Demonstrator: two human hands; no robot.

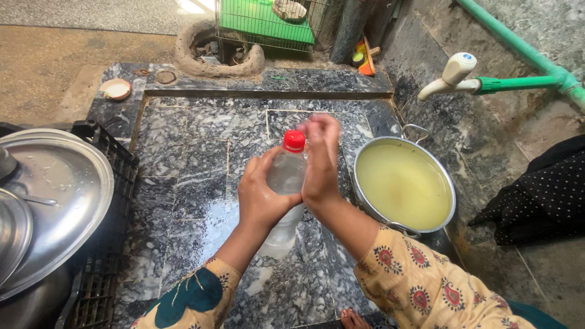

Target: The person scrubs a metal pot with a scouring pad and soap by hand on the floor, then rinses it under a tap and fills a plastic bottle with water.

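Observation:
A clear plastic bottle (286, 176) with a red cap (294, 141) is held upright over the wet marble floor. My left hand (261, 194) wraps around the bottle's body from the left. My right hand (321, 159) presses flat against its right side, fingers reaching up past the cap. Both hands look wet. The bottle's lower part shows below my hands.
A steel pot (361, 159) full of yellowish liquid sits just right of my hands. A white tap (450, 76) on a green pipe juts out above it. Steel plates (61, 201) rest on a black crate (113, 237) at left. A green cage (265, 21) stands at the back.

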